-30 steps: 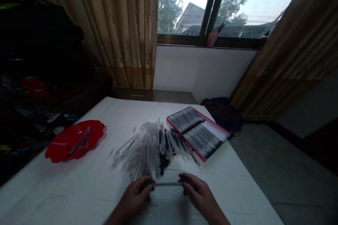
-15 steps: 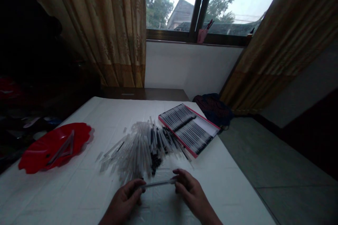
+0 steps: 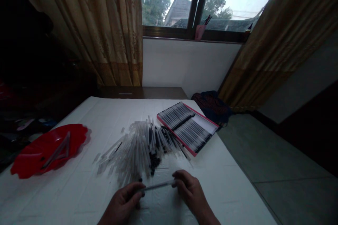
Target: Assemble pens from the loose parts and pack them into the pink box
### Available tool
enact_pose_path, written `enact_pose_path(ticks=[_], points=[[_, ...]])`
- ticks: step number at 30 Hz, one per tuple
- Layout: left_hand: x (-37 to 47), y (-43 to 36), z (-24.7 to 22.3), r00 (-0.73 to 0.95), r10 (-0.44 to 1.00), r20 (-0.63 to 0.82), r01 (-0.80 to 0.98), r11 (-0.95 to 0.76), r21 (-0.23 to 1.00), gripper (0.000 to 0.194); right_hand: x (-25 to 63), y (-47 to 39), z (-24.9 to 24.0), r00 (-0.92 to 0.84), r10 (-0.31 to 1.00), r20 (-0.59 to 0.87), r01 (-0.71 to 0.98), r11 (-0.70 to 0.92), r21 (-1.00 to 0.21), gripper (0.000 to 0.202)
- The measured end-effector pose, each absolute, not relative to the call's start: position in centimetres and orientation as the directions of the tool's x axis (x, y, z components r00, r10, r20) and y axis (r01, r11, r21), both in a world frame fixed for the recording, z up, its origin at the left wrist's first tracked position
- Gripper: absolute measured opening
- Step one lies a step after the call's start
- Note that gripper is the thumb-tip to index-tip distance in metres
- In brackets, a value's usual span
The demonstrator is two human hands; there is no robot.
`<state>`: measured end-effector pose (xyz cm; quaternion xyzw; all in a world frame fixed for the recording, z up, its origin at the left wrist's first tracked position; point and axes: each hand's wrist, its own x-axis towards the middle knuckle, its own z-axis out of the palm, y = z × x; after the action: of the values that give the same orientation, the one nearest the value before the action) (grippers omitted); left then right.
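The left hand (image 3: 126, 198) and the right hand (image 3: 188, 188) each pinch one end of a slim, clear pen tube (image 3: 159, 185) between thumb and fingers, holding it nearly level over the near part of the white-covered counter (image 3: 232, 197). Just beyond the hands lie a heap of black pieces (image 3: 154, 161) and, mostly ahead of the left hand, a loose pile of translucent tubes (image 3: 134, 147), some with dark parts. Well to the left of the left hand sits a scalloped red dish (image 3: 29, 154) with a few clear pieces in it. Farther out, ahead and to the right of the right hand, an open red-edged box (image 3: 194, 152) holds two rows of pens (image 3: 191, 132). Past the counter, a pink cup (image 3: 200, 32) stands at the window.
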<state>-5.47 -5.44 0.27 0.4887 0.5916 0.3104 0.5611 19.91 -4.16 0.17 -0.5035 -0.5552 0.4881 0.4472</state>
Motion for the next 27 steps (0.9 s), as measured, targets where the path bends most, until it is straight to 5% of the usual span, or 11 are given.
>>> enact_pose_path(ticks=[5, 14, 22, 27], points=[[-5.4, -5.4, 0.7, 0.082, 0.915, -0.394, 0.228, 0.368, 0.902, 0.049, 20.2, -4.1, 0.4, -0.112, 0.993, -0.041, 0.014, -0.039, -0.999, 0.042], [-5.3, -5.4, 1.3, 0.149, 0.912, -0.382, 0.209, 0.349, 0.914, 0.048, 19.9, -4.0, 0.1, -0.063, 0.998, -0.007, 0.214, 0.006, -0.977, 0.045], [-4.8, -5.6, 1.8, 0.109, 0.913, -0.394, 0.238, 0.361, 0.902, 0.048, 20.5, -4.2, 0.0, -0.127, 0.991, -0.043, -0.026, -0.046, -0.999, 0.041], [-4.9, -5.6, 2.0, 0.069, 0.895, -0.441, 0.211, 0.419, 0.883, 0.056, 20.3, -4.2, 1.0, -0.153, 0.988, 0.036, 0.198, 0.066, -0.978, 0.036]])
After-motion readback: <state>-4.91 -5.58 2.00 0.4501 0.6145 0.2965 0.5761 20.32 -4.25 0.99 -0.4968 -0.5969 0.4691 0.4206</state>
